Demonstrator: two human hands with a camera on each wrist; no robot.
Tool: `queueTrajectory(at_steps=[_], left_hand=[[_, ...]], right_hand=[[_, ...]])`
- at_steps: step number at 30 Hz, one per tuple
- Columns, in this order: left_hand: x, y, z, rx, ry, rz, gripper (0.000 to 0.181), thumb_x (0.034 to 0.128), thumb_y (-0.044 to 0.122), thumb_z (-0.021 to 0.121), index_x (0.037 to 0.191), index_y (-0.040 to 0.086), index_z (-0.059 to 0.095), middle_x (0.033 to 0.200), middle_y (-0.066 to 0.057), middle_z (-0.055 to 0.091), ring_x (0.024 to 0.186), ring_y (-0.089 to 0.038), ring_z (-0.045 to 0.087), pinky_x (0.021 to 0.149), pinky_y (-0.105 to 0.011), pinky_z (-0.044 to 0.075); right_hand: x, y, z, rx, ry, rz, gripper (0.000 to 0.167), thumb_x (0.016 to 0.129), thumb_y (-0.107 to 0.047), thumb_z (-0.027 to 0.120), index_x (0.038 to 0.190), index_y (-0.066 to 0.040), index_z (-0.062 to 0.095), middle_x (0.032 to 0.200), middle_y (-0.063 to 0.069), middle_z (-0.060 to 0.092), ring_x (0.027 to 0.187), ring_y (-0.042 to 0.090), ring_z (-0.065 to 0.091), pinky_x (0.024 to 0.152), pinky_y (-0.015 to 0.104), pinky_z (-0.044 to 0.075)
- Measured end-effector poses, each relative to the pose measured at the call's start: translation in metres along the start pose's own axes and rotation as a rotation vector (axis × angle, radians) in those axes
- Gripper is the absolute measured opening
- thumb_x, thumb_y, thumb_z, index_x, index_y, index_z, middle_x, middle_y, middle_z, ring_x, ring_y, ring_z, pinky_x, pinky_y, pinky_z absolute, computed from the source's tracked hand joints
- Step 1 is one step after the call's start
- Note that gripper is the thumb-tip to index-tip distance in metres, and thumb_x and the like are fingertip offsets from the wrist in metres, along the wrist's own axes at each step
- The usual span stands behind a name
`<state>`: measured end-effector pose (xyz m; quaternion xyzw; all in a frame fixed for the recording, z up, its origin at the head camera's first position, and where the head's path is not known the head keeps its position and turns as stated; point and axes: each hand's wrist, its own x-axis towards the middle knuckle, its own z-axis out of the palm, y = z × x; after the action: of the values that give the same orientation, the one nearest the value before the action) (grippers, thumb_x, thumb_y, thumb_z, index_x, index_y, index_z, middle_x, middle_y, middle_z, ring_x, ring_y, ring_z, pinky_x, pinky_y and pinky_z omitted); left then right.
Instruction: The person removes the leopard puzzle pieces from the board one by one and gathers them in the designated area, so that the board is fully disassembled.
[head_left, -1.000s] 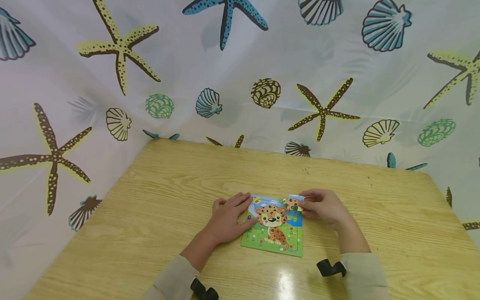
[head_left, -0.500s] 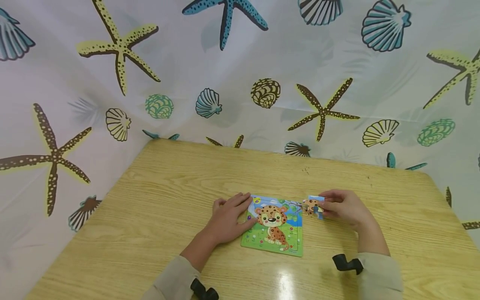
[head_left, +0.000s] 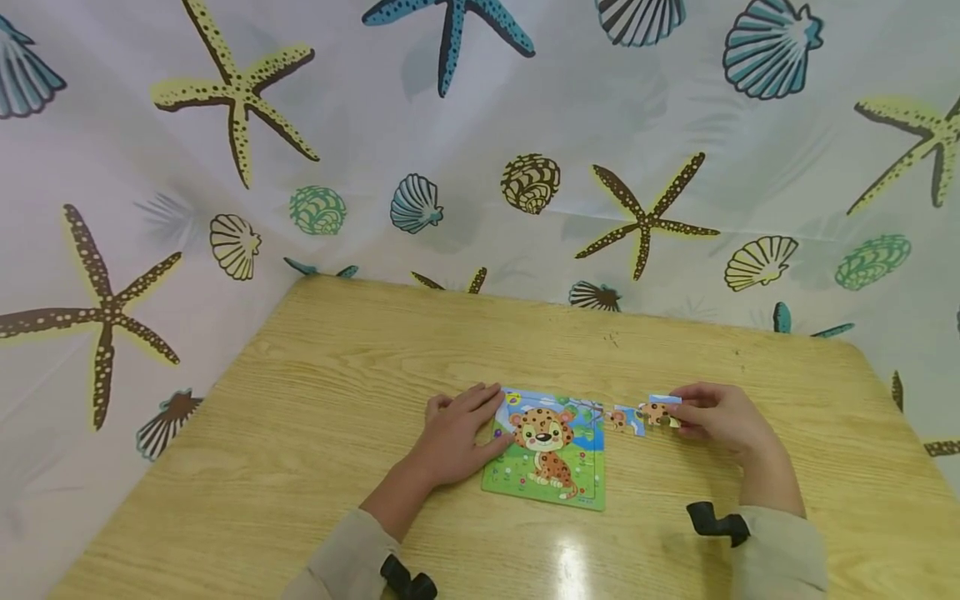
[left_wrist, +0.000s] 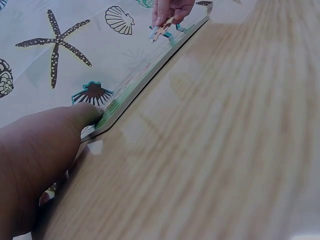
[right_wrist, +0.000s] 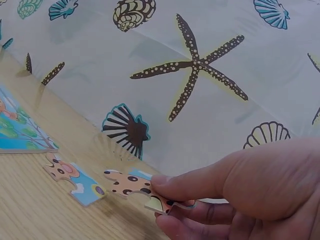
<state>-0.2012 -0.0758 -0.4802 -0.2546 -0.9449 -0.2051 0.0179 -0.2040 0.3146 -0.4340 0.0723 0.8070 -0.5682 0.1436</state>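
Observation:
A square jigsaw board (head_left: 543,498) with a picture of a seated leopard cub lies on the table. My left hand (head_left: 453,442) rests on its left edge with fingers extended; the left wrist view has the thumb (left_wrist: 87,115) on the board's near edge. To the right of the board, my right hand (head_left: 723,419) pinches a spotted jigsaw piece (right_wrist: 131,184) between thumb and fingers. Between the board and that piece, a second jigsaw piece (right_wrist: 77,181) with an orange and blue print lies flat on the table. The right fingers hide part of the held piece.
The wooden table (head_left: 337,358) extends around the board on all sides. A white cloth (head_left: 487,125) printed with starfish and shells hangs along its back and left. Black brackets (head_left: 717,523) are on both sleeves.
The right hand has carried the spotted piece rightward from over the board's upper right corner. The second piece, covered before, now shows on the table. The left hand has stayed in place.

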Motion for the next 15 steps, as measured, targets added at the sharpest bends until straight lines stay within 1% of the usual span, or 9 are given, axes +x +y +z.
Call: queueTrajectory(at_steps=[5,9,12,15], left_hand=[[-0.0004,0.0015,-0.0019,-0.01,-0.003,-0.003,0.07,0.0969,0.053,0.057,0.153,0.014,0.042,0.16,-0.003,0.039,0.149,-0.026,0.034,0.103,-0.058,0.026],[-0.0011,0.0012,-0.0017,-0.008,-0.01,-0.009,0.071,0.0966,0.053,0.058,0.153,0.014,0.042,0.16,-0.003,0.039,0.149,-0.026,0.034,0.103,-0.058,0.026],[-0.0009,0.0004,-0.0005,-0.003,-0.013,-0.009,0.071,0.0966,0.053,0.057,0.154,0.014,0.041,0.16,-0.003,0.039,0.149,-0.026,0.034,0.104,-0.058,0.026],[-0.0002,-0.0007,0.0014,-0.001,-0.01,-0.007,0.071,0.0967,0.054,0.057,0.154,0.014,0.041,0.16,-0.002,0.038,0.149,-0.026,0.034,0.104,-0.058,0.026]], right_hand=[[-0.0033,0.0022,-0.0053,-0.072,0.025,0.034,0.041,0.094,-0.013,0.07,0.127,0.009,0.058,0.093,-0.001,0.067,0.08,0.01,0.066,0.073,0.028,0.059],[-0.0043,0.0042,-0.0036,-0.145,0.062,0.056,0.04,0.092,-0.013,0.073,0.124,0.008,0.061,0.09,0.002,0.065,0.076,0.011,0.065,0.07,0.028,0.058],[-0.0028,0.0056,-0.0012,-0.217,0.108,0.052,0.04,0.091,-0.018,0.075,0.121,0.006,0.065,0.087,0.002,0.065,0.073,0.013,0.063,0.067,0.028,0.056],[-0.0014,0.0068,-0.0004,-0.315,0.143,0.029,0.038,0.09,-0.023,0.076,0.116,0.004,0.068,0.086,0.003,0.065,0.074,0.016,0.058,0.065,0.029,0.05]])
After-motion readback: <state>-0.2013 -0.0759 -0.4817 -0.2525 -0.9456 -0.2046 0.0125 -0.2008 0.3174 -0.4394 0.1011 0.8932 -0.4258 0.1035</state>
